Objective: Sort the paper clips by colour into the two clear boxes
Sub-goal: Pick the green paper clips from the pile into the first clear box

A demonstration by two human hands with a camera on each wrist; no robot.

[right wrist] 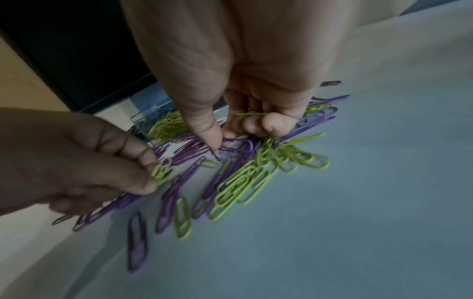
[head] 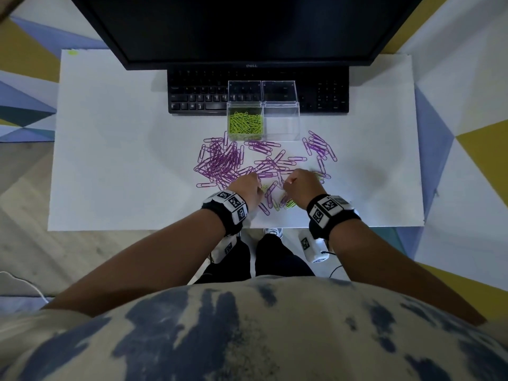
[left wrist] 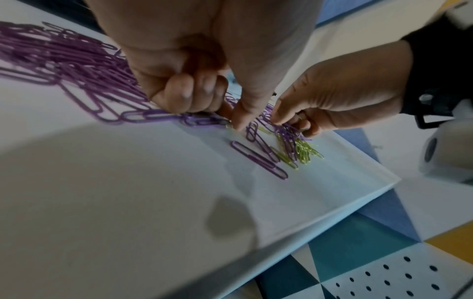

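Note:
Purple paper clips (head: 220, 163) lie spread over the white table (head: 110, 160), with a few green clips (right wrist: 240, 182) mixed in near the front edge. Two clear boxes stand side by side: the left box (head: 230, 125) holds green clips, the right box (head: 281, 125) looks empty. My left hand (right wrist: 151, 176) pinches a couple of green clips (right wrist: 163, 172) just above the table. My right hand (right wrist: 225, 139), close beside it, has curled fingers around a bunch of purple and green clips (left wrist: 289, 131), its thumb tip on a purple one.
A black keyboard (head: 198, 97) and a dark monitor (head: 247, 26) stand right behind the boxes, whose open lids rise over the keys. The table's front edge (head: 137, 229) runs just under my wrists. Bare white surface stretches left and right of the clips.

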